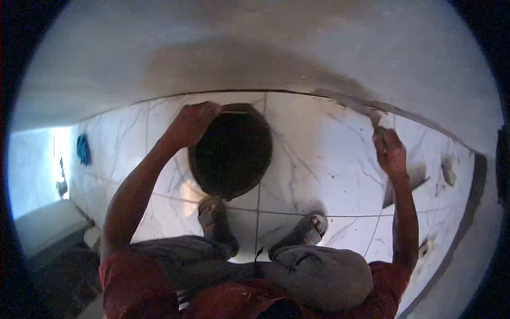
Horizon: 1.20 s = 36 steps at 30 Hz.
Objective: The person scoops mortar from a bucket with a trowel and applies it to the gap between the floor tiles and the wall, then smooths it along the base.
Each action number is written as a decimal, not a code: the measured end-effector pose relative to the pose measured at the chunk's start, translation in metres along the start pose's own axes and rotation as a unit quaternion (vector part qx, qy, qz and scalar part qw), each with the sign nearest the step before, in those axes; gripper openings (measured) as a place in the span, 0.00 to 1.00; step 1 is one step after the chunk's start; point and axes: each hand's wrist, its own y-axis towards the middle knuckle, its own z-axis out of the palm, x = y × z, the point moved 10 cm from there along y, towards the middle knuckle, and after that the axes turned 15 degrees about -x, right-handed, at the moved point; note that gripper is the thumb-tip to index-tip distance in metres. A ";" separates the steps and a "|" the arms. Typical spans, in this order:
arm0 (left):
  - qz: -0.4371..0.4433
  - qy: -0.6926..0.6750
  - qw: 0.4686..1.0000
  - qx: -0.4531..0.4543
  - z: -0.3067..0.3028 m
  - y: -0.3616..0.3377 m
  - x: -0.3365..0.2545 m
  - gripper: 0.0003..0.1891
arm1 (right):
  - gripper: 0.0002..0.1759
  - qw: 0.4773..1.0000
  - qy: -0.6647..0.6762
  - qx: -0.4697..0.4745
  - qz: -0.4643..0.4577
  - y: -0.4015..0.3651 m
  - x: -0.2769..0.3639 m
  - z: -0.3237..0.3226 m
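Note:
My left hand [197, 123] is closed on the upper left rim of a black bucket [231, 151], next to its wire handle [234, 112]. The bucket is dark inside, and I cannot make out its contents. Over to the right, my right hand [390, 150] is closed around a putty knife [375, 117], whose grip is mostly hidden by the fingers. Its blade points at the seam between the tiled floor [313, 165] and the wall [223, 58]. Rough grey filler [350, 99] runs along that seam beside the blade.
Two sandalled feet [217, 220] stand below the bucket. A brownish chunk [449, 173] lies near the right wall, with crumbs scattered over the tiles. At far left a teal cloth [83, 149] hangs near a bright opening [61, 159]. Dark filler [470, 202] edges the right side.

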 end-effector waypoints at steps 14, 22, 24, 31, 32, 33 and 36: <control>0.021 0.013 1.000 -0.016 0.037 -0.017 -0.043 0.21 | 0.21 0.809 0.242 0.531 0.067 -0.088 0.229 0.134; 0.063 0.061 0.996 -0.013 0.052 -0.023 -0.062 0.19 | 0.17 0.867 0.151 0.458 -0.126 -0.080 0.208 0.195; 0.061 0.054 0.997 -0.015 0.044 -0.019 -0.072 0.19 | 0.16 0.880 0.094 0.388 -0.258 -0.078 0.218 0.191; 0.169 0.125 0.977 -0.029 0.046 -0.009 -0.061 0.11 | 0.13 0.958 -0.002 0.266 -0.107 -0.066 0.200 0.152; 0.174 0.119 0.977 -0.028 0.043 -0.006 -0.057 0.11 | 0.15 0.968 -0.026 0.235 -0.089 -0.067 0.194 0.148; 0.190 0.134 0.972 -0.028 0.039 -0.002 -0.054 0.10 | 0.15 0.968 -0.034 0.236 -0.081 -0.077 0.186 0.155; 0.170 0.173 0.970 0.000 0.039 0.007 -0.038 0.12 | 0.14 0.990 -0.039 0.087 -0.102 -0.088 0.179 0.138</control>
